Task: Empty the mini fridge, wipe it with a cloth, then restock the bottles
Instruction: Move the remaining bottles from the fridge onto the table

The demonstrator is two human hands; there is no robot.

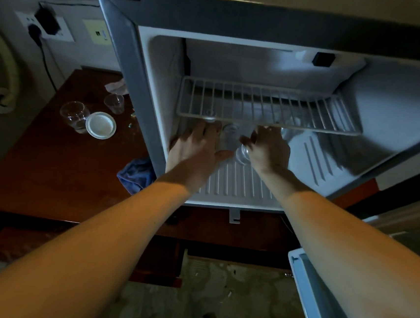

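The mini fridge [139, 80] stands open on a dark wooden table, both my arms reaching inside it below the white wire shelf [268, 105]. My right hand [268, 151] curls around a clear plastic bottle [242, 155] lying on the ribbed white floor. My left hand [197, 144] rests with spread fingers beside further clear bottles [229, 132], which stand at the back under the shelf; whether it grips one is hidden. A blue cloth [137, 173] lies crumpled on the table at the fridge's left front corner.
On the wooden table [49, 169], left of the fridge, stand two clear cups [74, 115] [114, 102], a white lid [101, 125] and crumpled paper [116, 85]. The open fridge door [318, 302] juts out at lower right. Wall sockets with a plug [45, 25] are at upper left.
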